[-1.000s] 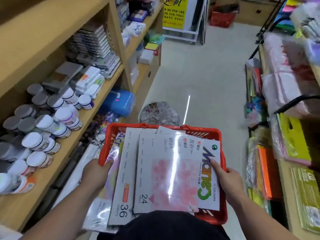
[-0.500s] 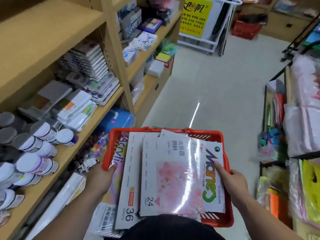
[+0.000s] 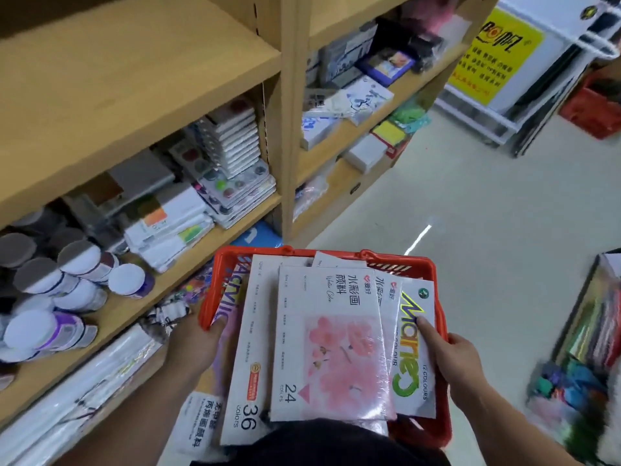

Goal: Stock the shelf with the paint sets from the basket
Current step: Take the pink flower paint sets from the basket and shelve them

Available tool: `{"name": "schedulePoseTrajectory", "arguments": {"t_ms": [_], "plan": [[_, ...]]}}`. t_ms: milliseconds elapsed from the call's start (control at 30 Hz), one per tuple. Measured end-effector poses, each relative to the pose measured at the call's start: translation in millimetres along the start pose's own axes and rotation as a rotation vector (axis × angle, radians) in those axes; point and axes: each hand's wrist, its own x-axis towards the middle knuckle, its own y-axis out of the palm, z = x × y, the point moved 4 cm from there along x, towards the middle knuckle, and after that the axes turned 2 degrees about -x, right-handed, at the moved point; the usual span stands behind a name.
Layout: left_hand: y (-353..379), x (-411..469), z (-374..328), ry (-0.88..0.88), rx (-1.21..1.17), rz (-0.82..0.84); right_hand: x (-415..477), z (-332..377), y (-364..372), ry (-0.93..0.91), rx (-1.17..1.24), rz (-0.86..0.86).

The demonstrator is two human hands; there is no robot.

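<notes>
An art-supply and stationery shop aisle

Wooden shelving (image 3: 282, 105) runs down the left side, its boards stocked with paint jars (image 3: 80, 260) lying on their sides, stacked watercolour pan sets (image 3: 235, 186) and flat white boxes (image 3: 168, 227); further bays hold more packaged goods. A red plastic shopping basket (image 3: 369, 257) carries shrink-wrapped paint sets (image 3: 322, 348) printed with colour counts such as 24 and 36. A pale tiled floor (image 3: 470, 203) forms a walkway between the shelving and a rack of bright paper goods (image 3: 591, 327) on the right, and a yellow printed sign (image 3: 497, 52) stands at the far end beside another red basket (image 3: 594, 109)
</notes>
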Motion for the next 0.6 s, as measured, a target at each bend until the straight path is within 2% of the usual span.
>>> {"name": "schedulePoseTrajectory", "arguments": {"t_ms": [333,600], "plan": [[58.2,-73.9,9.4,-0.499,-0.128,-0.319,144.3,125.2,22.9,-0.157,-0.299,0.335],[91.9,-113.3,13.3,-0.671,-0.226,-0.436,178.0,166.6,54.5,-0.283,-0.501,0.451]]}}
